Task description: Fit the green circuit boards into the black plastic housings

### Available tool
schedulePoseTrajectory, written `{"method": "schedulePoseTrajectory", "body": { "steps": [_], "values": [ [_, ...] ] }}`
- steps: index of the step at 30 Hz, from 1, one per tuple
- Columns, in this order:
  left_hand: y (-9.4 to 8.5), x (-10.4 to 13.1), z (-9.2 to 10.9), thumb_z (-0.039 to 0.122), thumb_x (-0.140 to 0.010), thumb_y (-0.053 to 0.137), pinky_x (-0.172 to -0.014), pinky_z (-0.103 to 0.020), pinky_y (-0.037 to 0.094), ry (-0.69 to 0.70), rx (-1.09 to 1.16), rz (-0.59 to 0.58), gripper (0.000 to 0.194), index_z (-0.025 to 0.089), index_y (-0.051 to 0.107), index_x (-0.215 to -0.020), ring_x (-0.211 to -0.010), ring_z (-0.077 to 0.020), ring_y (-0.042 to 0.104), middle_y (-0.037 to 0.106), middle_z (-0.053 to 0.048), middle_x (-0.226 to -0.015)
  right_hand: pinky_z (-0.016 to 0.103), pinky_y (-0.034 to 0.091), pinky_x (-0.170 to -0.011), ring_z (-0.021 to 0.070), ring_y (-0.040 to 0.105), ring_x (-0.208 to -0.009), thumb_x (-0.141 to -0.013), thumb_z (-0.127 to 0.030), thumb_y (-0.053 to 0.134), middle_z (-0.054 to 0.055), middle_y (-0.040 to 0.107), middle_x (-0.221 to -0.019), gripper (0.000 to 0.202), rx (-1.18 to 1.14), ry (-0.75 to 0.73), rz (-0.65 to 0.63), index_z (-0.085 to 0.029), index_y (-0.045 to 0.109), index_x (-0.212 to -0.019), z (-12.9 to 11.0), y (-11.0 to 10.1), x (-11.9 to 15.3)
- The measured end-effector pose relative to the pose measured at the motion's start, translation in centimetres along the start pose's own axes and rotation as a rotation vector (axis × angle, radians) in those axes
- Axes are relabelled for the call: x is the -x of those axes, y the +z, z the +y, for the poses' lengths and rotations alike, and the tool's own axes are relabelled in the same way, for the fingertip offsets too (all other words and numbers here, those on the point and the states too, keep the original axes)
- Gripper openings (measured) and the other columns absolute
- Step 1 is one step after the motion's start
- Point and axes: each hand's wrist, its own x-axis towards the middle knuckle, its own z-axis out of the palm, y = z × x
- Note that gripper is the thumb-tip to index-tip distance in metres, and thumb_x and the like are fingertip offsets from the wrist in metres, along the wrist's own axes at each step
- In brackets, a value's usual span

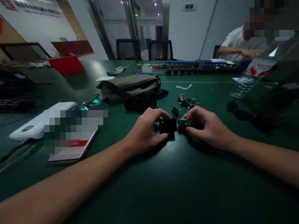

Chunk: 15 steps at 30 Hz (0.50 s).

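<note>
My left hand [149, 130] grips a small black rectangular plastic piece [168, 126], thumb below and fingers above it. Just to its right, my right hand [205, 126] pinches a small circuit board [182, 123] with dark components, between thumb and fingertips. The two parts are held almost edge to edge, low over the green table; whether they touch I cannot tell. Behind them lie a small green circuit board [175, 110] and a larger populated circuit board [190, 102]. Black open plastic housings [141, 103] stand beyond my left hand.
A grey-brown bag [133, 84] lies behind the housings. Left are a phone-like device [77, 146], a white box [35, 124] and glasses [92, 100]. At right stand a plastic bottle [249, 74] and a dark strap-like object [252, 116]. A person [238, 43] sits across the table.
</note>
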Motion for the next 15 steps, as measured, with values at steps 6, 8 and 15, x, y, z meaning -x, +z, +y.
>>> {"method": "schedulePoseTrajectory", "body": {
  "steps": [6,8,15],
  "values": [
    [-0.07,-0.07,0.00,0.015,-0.072,0.073,-0.077,-0.032,0.048,-0.002,0.006,-0.001,0.034,0.016,0.060,-0.103,-0.091,-0.0186,0.058,0.064,-0.003,-0.099,0.030,0.047,-0.065,0.0144,0.057,-0.073,-0.076,-0.016,0.067,0.003,0.063,-0.094,0.020,0.004,-0.015,0.002,-0.019,0.054,-0.090,-0.06,-0.08,0.10],
    [-0.04,-0.04,-0.04,0.015,-0.072,0.073,-0.078,-0.032,0.048,-0.008,0.009,-0.006,0.034,0.017,0.060,-0.104,-0.091,-0.0188,0.058,0.064,-0.003,-0.099,0.030,0.047,-0.066,0.0143,0.056,-0.073,-0.076,-0.016,0.068,0.003,0.063,-0.093,0.020,0.011,-0.021,0.002,-0.019,0.054,-0.090,-0.04,-0.10,0.09],
    [0.03,0.02,-0.03,0.016,-0.073,0.074,-0.077,-0.033,0.048,-0.009,0.011,-0.014,0.033,0.017,0.060,-0.103,-0.091,-0.0193,0.058,0.064,-0.003,-0.100,0.029,0.047,-0.065,0.0140,0.056,-0.073,-0.077,-0.015,0.067,0.002,0.062,-0.090,0.020,0.013,-0.029,-0.005,-0.019,0.055,-0.092,0.06,-0.12,0.09]
  ]
}}
